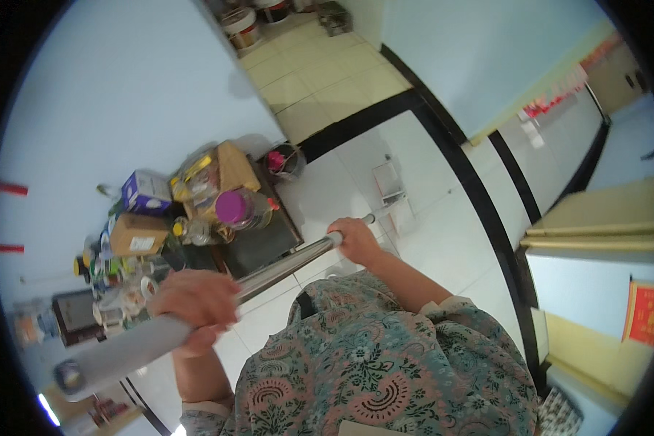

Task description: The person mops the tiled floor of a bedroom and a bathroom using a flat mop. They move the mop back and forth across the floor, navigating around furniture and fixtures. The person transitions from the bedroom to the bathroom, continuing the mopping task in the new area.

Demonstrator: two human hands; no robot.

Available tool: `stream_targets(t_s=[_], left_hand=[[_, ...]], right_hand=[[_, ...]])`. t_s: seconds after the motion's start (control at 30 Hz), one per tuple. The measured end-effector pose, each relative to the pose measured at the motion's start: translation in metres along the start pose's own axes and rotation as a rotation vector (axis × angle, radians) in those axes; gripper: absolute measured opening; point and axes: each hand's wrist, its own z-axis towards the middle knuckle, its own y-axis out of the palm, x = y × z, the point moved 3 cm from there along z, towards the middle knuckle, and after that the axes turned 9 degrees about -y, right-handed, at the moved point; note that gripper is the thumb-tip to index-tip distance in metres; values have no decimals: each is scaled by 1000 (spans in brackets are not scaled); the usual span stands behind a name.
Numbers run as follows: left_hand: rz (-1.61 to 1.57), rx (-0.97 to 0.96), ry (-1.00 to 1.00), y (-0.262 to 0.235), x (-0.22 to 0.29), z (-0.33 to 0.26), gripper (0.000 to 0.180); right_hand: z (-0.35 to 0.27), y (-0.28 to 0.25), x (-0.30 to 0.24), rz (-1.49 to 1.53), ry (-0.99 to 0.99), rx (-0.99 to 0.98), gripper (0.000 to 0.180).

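Slanting across the view is a long metal pole (287, 263) with a thick grey grip at its near end; it looks like a mop. My left hand (196, 301) is wrapped round the pole just past the grey grip, at the left. Farther along, my right hand (356, 241) closes round the pole near a pale collar. Beyond that hand, the pole thins and runs down to a pale, flat, frame-like head (391, 196) on the white tiles. The head's exact shape is hard to make out.
A dark low table (258, 251) at left bears a purple-lidded jar (232, 209), cardboard boxes (134, 234), bottles and other clutter. Beside it stands a bin (287, 161). Black strips border the white floor (458, 225). A yellow-edged cabinet (596, 218) stands at right. Buckets (241, 29) sit through the doorway.
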Motion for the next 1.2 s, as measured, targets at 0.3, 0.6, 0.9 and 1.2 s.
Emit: stream_targets(t_s=[0.3,0.6,0.9,1.2], left_hand=[[-587,-300,-209,74,-82,111,25],[-279,-826,-481,226,-187,222,10],[-110,-793,-414,196,-186,405,7],[155,-524,-370,154,-149,451,15]], right_hand=[[-82,-87,27,-260,318,402,24],[-191,-178,168,-379,692,699,27],[-12,-258,233,-226,462,767,15],[139,-266,271,14,217,634,19]])
